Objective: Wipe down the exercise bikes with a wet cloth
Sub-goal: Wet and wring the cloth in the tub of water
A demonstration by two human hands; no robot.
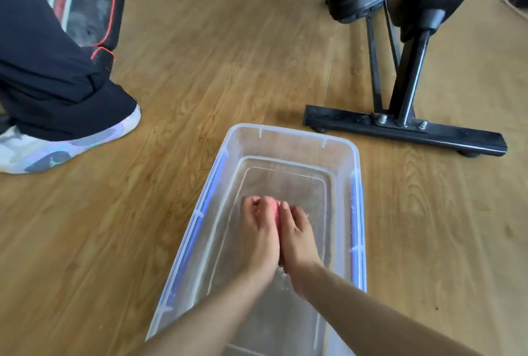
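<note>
**Squeezing out the cloth in the tub**

The pink cloth (273,209) is bunched into a tight wad between my two hands, low inside the clear tub (291,130) and near the middle of it. My left hand (261,231) has its fingers curled over the far end of the wad. My right hand (298,238) lies pressed alongside it, fingers wrapped round the same bundle. Only a sliver of pink shows between them. The tub seems to hold shallow water, though I cannot be sure how much.

The tub sits on the wooden floor (228,55), its far right corner just short of the foot bar of the exercise bike (411,70). Off to the left, well apart, stands another person's shoe (57,147).

I judge this to be the wringing step, before any wiping. If I lift the cloth out too sodden, it will drip across the floor and leave a slick patch where people tread, and it could run water into the bike's bolts and joints. If I lean hard on the near rim, the light tub could tip and spill.
</note>
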